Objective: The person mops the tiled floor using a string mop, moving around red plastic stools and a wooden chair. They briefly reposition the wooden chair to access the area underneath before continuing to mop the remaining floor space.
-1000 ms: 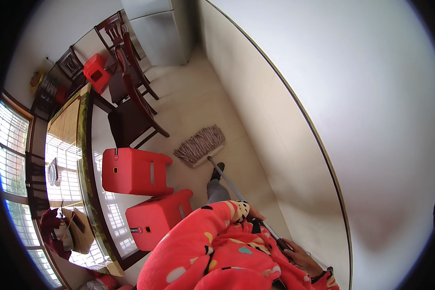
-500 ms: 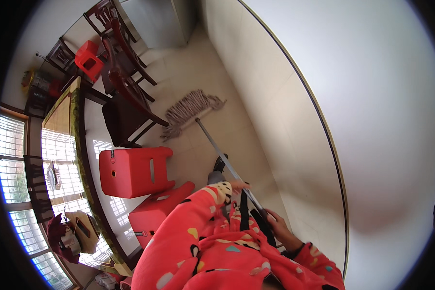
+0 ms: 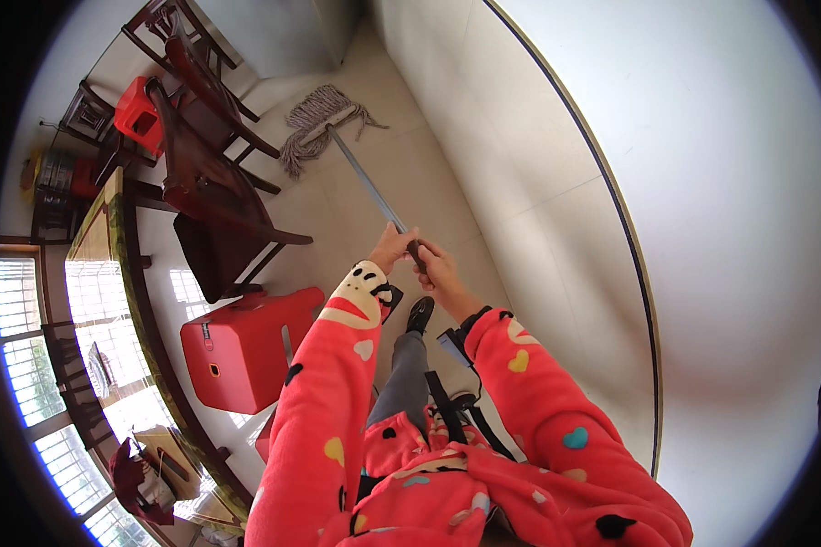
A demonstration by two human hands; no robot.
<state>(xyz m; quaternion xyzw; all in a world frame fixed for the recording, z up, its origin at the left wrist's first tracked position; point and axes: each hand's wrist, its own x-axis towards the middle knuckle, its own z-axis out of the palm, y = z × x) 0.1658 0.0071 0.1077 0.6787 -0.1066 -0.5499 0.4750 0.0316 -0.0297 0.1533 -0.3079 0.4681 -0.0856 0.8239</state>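
A string mop (image 3: 359, 175) with a grey metal pole stretches away from me across the floor. Its grey-brown yarn head (image 3: 324, 117) lies spread on the tiles, near the dark chairs. My left hand (image 3: 392, 248) is wrapped round the pole. Just beside it, closer to me, my right hand (image 3: 439, 273) grips the dark end of the handle. Both arms reach forward in red patterned sleeves.
Dark wooden chairs (image 3: 233, 196) stand along the left, beside a long table (image 3: 119, 273). A red plastic stool (image 3: 246, 351) is near my left arm. A tiled wall (image 3: 529, 173) runs along the right. A grey cabinet (image 3: 274, 36) stands at the far end.
The mop head has moved farther away and slightly left. Both arms have extended forward with the pole, and my hands have come close together on it.
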